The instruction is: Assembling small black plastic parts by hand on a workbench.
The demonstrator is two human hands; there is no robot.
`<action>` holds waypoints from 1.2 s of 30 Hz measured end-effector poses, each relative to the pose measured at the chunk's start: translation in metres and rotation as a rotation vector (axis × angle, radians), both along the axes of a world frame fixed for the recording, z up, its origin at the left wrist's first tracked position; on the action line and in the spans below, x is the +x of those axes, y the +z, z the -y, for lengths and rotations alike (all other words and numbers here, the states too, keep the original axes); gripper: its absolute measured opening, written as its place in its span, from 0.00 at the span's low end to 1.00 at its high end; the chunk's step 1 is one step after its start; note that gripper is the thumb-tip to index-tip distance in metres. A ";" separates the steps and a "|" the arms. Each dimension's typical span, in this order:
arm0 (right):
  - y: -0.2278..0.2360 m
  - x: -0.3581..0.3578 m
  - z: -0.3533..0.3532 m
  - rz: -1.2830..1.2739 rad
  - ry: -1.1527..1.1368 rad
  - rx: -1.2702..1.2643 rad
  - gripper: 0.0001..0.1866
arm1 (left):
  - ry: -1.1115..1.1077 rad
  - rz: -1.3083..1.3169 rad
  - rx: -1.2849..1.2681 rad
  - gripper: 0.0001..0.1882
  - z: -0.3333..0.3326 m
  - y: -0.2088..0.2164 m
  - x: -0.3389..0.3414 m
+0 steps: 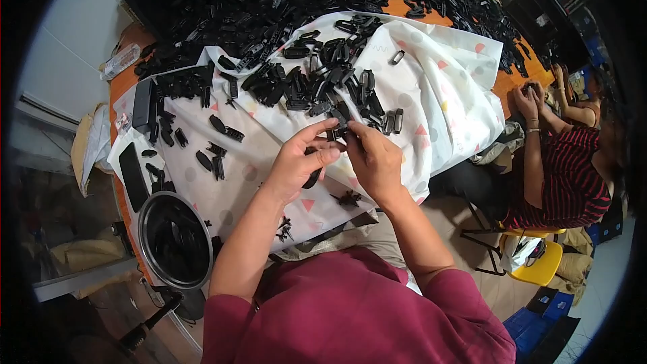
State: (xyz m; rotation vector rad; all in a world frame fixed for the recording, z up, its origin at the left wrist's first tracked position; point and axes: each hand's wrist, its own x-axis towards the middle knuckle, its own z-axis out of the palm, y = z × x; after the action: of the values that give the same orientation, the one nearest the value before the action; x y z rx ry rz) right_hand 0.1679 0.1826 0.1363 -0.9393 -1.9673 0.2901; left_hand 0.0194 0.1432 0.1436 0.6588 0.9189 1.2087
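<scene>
My left hand [296, 165] and my right hand [375, 164] meet over the cloth, both closed on a small black plastic part [340, 128]. Fingertips pinch it from either side, so its full shape is hidden. Another dark piece [313, 176] shows under the fingers of the left hand, seemingly tucked in the palm. Just beyond my fingers lies a loose heap of black plastic parts [296, 84], some long and oval with slots. Fewer parts, such as a ridged black piece [225, 128], are scattered to the left.
A white patterned cloth [445, 121] covers the near tabletop. Big piles of black parts [222, 0] spread behind it. At the left are a black phone-like slab [133, 176] and a round dark bowl [207, 243]. A person in a striped shirt [563, 175] works at the right.
</scene>
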 end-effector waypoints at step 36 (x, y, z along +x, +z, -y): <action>0.030 0.009 0.041 -0.059 0.258 -0.162 0.21 | 0.199 -0.053 0.077 0.17 0.042 0.000 0.010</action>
State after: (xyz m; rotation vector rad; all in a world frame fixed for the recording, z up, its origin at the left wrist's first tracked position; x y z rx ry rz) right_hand 0.1766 0.1411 0.1661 -0.7666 -2.0332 0.6249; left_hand 0.0292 0.1014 0.1439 0.6753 1.0047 1.4148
